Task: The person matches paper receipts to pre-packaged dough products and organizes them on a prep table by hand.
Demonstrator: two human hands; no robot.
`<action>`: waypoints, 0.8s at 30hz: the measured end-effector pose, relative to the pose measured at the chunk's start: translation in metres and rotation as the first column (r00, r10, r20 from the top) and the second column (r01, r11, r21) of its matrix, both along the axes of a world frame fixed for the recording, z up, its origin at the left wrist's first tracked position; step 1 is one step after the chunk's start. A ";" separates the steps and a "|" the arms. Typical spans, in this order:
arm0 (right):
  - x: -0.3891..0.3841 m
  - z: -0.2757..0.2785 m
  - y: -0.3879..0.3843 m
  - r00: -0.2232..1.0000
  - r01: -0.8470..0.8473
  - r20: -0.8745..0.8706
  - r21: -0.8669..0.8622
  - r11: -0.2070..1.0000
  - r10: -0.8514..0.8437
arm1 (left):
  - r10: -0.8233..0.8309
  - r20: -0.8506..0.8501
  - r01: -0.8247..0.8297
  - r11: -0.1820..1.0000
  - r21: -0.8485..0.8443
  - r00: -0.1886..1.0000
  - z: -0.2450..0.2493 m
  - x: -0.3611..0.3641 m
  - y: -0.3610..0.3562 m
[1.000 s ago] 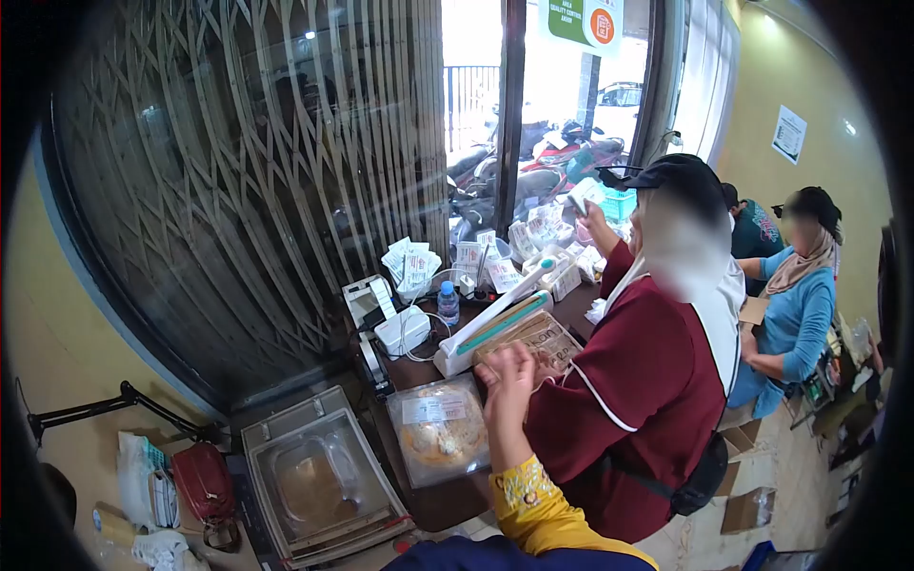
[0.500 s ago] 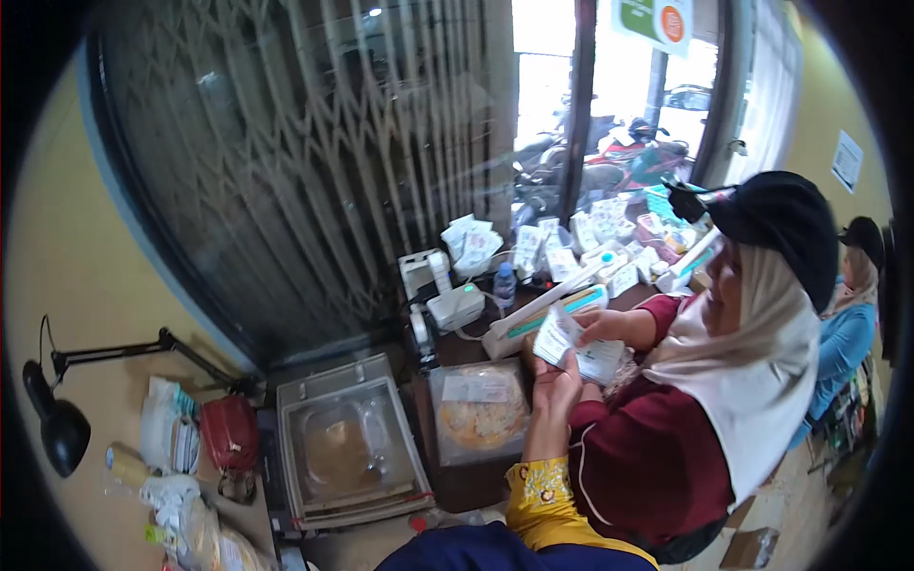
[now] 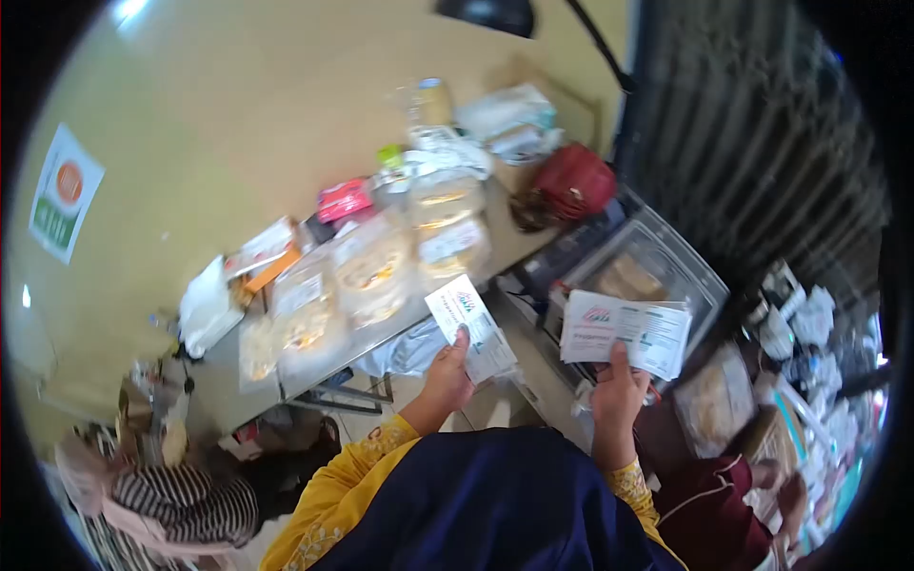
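Note:
My left hand [image 3: 446,381] is closed on white printed labels [image 3: 473,319], with the thumb pressed on their face. A thicker, slightly fanned stack of similar printed labels [image 3: 657,333] sits in my right hand [image 3: 619,395], whose thumb lies over its lower edge. Both sets are held up in front of my body, a small distance apart. Past the left-hand labels, clear bags of pale food [image 3: 371,271] lie on a long table [image 3: 224,385]. Behind the right-hand stack is a lidded plastic box [image 3: 681,271].
A red pouch [image 3: 576,181] and a black desk lamp [image 3: 490,14] are at the far side. A co-worker's maroon sleeve [image 3: 709,509] is close on my right. Another person in stripes [image 3: 186,495] is at lower left. A bagged flat item [image 3: 714,400] lies right.
My view has swung left, from the co-worker to the table of bags. Earlier, one hand of mine reached to labels at the co-worker's hands; now each of my hands holds labels.

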State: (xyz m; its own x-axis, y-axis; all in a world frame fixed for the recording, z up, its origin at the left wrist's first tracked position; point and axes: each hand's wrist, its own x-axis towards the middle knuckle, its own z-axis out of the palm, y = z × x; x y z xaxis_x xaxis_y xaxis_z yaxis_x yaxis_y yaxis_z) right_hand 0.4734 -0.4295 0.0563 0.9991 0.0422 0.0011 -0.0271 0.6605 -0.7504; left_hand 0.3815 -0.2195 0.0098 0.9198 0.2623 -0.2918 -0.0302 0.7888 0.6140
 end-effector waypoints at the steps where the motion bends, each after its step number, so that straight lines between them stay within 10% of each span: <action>1: -0.013 0.003 0.025 0.999 -0.039 -0.006 -0.051 0.998 0.039 | 0.010 0.019 -0.010 1.000 -0.013 1.000 0.010 -0.015 0.011; 14: -0.226 0.017 0.301 0.768 -0.639 -0.072 -0.016 0.769 0.637 | 0.292 0.105 -0.302 0.949 0.091 0.951 -0.011 -0.294 0.151; 24: -0.327 0.019 0.376 0.161 -0.935 -0.108 -0.334 0.117 0.981 | 0.593 0.228 -0.594 0.801 -0.071 0.772 -0.002 -0.380 0.180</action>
State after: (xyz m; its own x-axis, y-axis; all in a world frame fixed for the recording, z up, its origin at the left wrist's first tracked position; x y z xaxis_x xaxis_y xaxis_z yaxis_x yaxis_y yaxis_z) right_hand 0.1459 -0.0538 0.0755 0.1215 0.9852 -0.1211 -0.3862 -0.0655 -0.9201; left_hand 0.0014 -0.0399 0.0077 0.6199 0.7792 -0.0920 -0.6304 0.5644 0.5329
